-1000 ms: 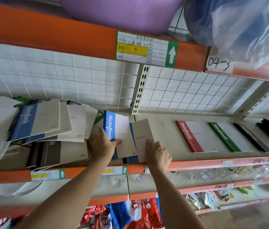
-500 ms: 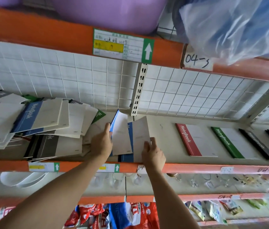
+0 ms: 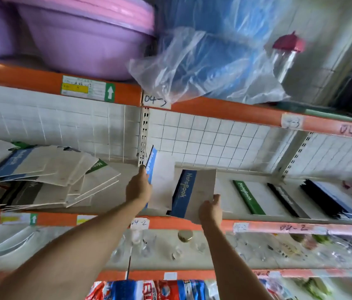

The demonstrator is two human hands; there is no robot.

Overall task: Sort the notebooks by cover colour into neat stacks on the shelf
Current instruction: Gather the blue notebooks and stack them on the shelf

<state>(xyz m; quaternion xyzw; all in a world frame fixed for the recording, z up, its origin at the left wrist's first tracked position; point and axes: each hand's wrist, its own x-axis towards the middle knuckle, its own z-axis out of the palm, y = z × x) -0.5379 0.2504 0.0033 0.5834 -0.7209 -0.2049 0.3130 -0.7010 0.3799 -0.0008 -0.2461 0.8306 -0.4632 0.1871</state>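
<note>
My left hand (image 3: 138, 188) grips a blue-spined notebook (image 3: 161, 178) and holds it tilted up off the shelf (image 3: 227, 182). My right hand (image 3: 210, 210) holds a second blue-spined notebook (image 3: 194, 191) by its lower corner, just right of the first. A messy pile of mixed notebooks (image 3: 47, 176) lies at the left of the shelf. To the right lie a green-spined notebook (image 3: 255, 197), a black-spined one (image 3: 287, 200) and a dark stack (image 3: 330, 198). The red-spined notebook is hidden behind the held one.
An orange beam (image 3: 257, 227) edges the shelf front and another (image 3: 41, 82) runs overhead. Purple basins (image 3: 79, 37) and a plastic-wrapped blue bundle (image 3: 205, 55) sit above. A white grid panel (image 3: 209, 139) backs the shelf. Glassware (image 3: 149, 245) fills the shelf below.
Both hands have lifted the two blue notebooks and carried them right. The right one now covers the red notebook's spot. The view has swung up and right.
</note>
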